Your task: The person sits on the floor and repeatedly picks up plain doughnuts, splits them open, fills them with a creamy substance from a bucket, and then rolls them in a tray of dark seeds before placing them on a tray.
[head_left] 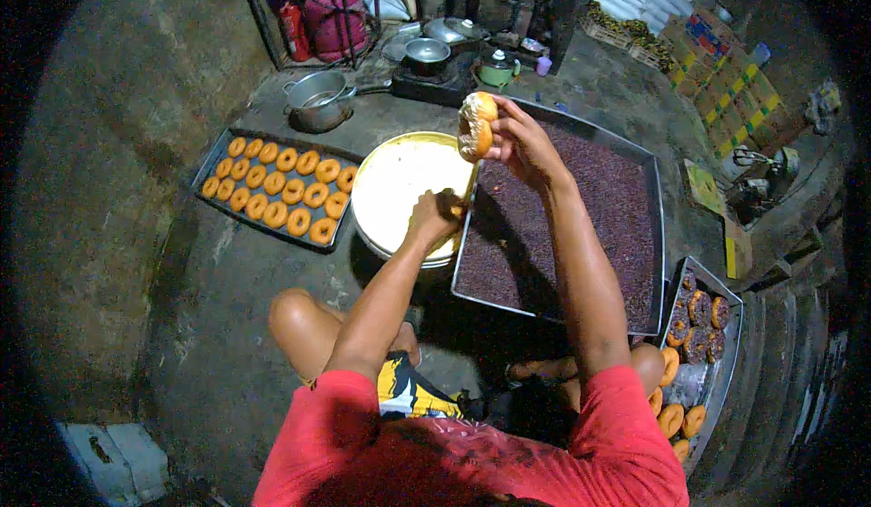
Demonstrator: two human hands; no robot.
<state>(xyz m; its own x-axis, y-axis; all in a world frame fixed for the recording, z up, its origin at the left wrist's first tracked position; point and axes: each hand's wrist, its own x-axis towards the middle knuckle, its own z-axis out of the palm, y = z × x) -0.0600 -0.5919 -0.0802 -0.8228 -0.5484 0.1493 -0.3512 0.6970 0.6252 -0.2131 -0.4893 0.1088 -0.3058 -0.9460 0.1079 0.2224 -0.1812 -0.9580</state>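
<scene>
My right hand (pixel 522 144) is raised above the large tray. It holds a ring doughnut (pixel 476 115) tilted on edge, its left-facing side coated in pale cream. My left hand (pixel 433 220) is lower, over the right part of a round tub of pale cream (pixel 399 180). Its fingers are bent and closed, partly in shadow. An orange-brown bit shows beside them, too small to name. Right of the tub, the wide metal tray (pixel 558 312) is filled with dark brown sprinkles (pixel 590 207), and my arm's shadow falls across them.
At left, a dark tray (pixel 265 232) holds rows of plain doughnuts (pixel 275 183). Another tray (pixel 733 325) at right holds sprinkled doughnuts (pixel 699 307) and plain ones. Behind are a pot (pixel 318 97), a stove (pixel 431 88), a green kettle (pixel 496 69) and a pink gas cylinder (pixel 334 21).
</scene>
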